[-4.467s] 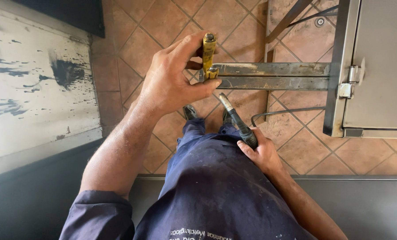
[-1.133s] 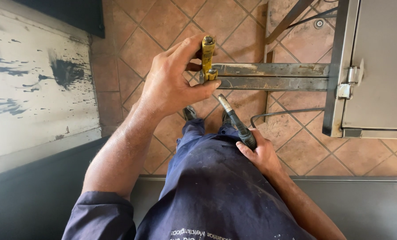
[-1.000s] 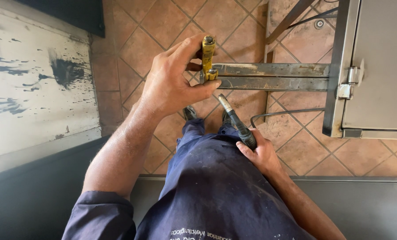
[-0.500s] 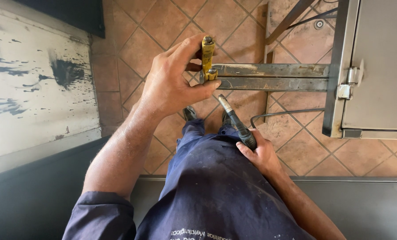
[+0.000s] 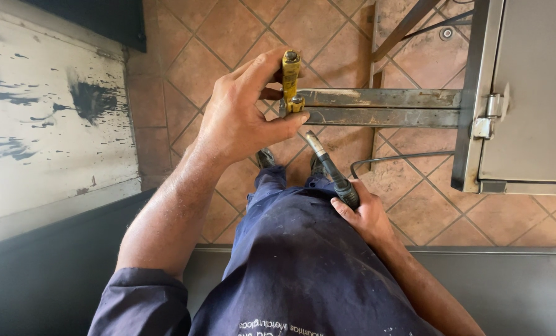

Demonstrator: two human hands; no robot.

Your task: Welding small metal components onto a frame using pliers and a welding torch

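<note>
My left hand (image 5: 244,115) grips a yellow clamp (image 5: 290,78) fixed on the end of two rusty steel bars (image 5: 384,107) that run right to a grey metal frame (image 5: 474,93). My thumb and fingers wrap the clamp from the left. My right hand (image 5: 365,214) rests at my hip and holds a black welding torch (image 5: 328,167), its nozzle pointing up toward the bars, a short gap below them. Its cable (image 5: 390,158) loops off to the right.
A grey metal cabinet door with a hinge (image 5: 527,93) stands at right. A white paint-stained board (image 5: 48,124) lies at left. Terracotta floor tiles (image 5: 228,37) are below, my shoes (image 5: 265,157) on them. A dark ledge (image 5: 508,286) runs across the bottom.
Nothing has visibly changed; both hands keep their hold and position.
</note>
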